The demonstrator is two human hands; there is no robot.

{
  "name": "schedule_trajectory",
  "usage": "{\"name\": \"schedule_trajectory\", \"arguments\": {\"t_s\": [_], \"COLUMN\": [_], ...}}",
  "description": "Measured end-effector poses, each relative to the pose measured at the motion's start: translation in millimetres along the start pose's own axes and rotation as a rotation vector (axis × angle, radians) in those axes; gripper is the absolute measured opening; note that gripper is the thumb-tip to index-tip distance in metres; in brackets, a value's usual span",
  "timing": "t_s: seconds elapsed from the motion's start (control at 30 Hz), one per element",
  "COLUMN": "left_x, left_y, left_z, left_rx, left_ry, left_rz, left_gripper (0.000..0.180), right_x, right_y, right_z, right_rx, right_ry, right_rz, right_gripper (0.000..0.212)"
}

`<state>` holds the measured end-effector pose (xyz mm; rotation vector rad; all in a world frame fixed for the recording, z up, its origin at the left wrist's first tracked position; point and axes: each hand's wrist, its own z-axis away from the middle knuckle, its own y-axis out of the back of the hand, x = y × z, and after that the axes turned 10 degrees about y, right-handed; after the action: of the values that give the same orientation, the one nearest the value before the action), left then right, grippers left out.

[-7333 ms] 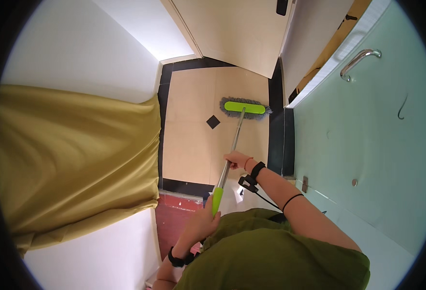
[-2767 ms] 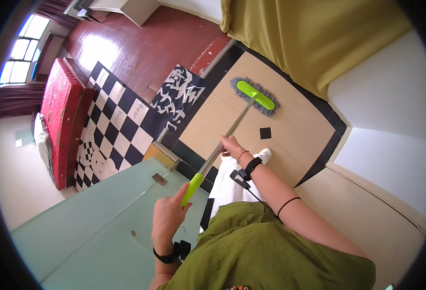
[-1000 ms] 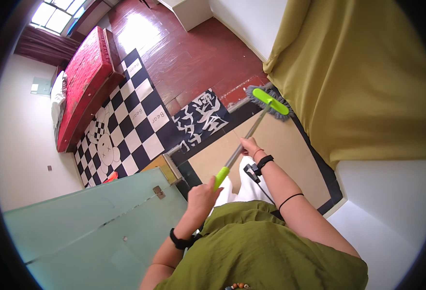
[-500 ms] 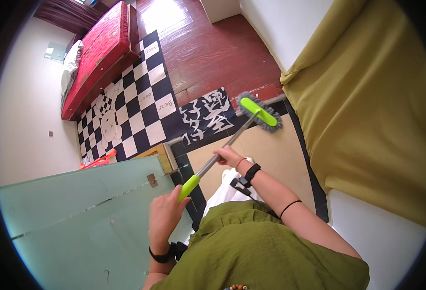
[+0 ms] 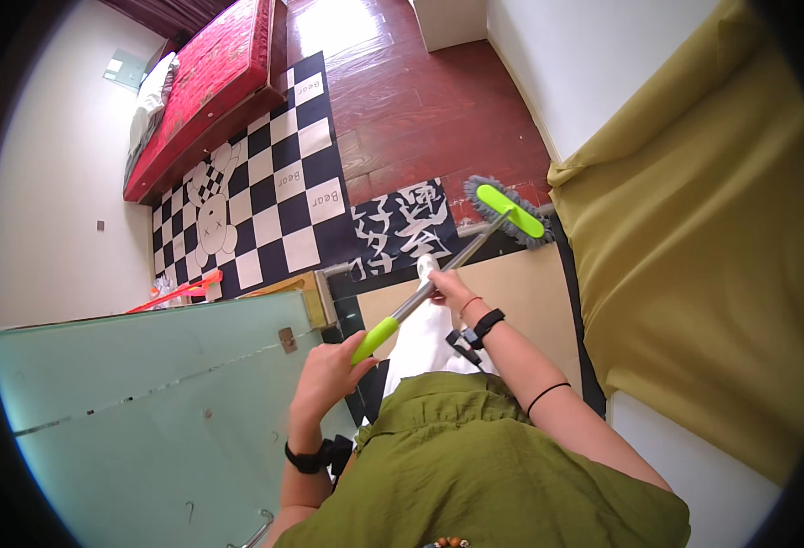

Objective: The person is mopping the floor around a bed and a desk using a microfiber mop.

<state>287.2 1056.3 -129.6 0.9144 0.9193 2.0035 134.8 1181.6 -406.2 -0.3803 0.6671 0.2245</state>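
A mop (image 5: 415,300) with a grey shaft, lime-green grip and lime-green head slants across the middle of the head view. My left hand (image 5: 326,373) is closed round the green grip at its near end. Further up, my right hand (image 5: 449,290) wraps the grey shaft. The mop head (image 5: 510,212), fringed with grey tufts, rests at the doorway strip beside the yellow curtain, over the border between red floor and beige tile. Part of the grip is hidden by my left fingers.
A black-and-white checkered mat (image 5: 278,196) and a dark mat with white lettering (image 5: 402,224) lie left of the mop head. A frosted glass door (image 5: 155,402) stands at left, a yellow curtain (image 5: 694,237) at right. Beyond is a red mattress (image 5: 210,82).
The mop head has shifted slightly right, with both hands moving right along with it. A white-clad leg and foot now reach forward beside the shaft. The room has swung slightly in view.
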Motion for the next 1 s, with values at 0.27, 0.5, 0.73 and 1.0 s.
{"name": "schedule_trajectory", "arguments": {"t_s": [0.27,0.5,0.73,1.0], "left_x": [19.5,2.7,-43.2,-95.4], "left_y": [-15.3,22.1,133.4,212.5], "left_z": [-109.0,-185.1,-205.4,-183.0], "left_rx": [-0.036,0.026,0.047,0.306], "left_ry": [-0.196,-0.217,-0.029,0.144], "left_rz": [-0.064,-0.023,0.001,0.016], "left_gripper": [0.041,0.035,0.039,0.034], "right_x": [-53.6,-98.6,-132.1,-167.1], "right_y": [66.9,53.0,-48.0,-202.1], "right_z": [-60.6,-111.9,-142.1,-158.9], "right_rx": [0.209,0.184,0.065,-0.213], "right_ry": [-0.003,-0.106,-0.180,-0.180], "right_rz": [0.040,-0.055,-0.274,-0.279], "right_gripper": [0.017,0.014,0.012,0.017]}}
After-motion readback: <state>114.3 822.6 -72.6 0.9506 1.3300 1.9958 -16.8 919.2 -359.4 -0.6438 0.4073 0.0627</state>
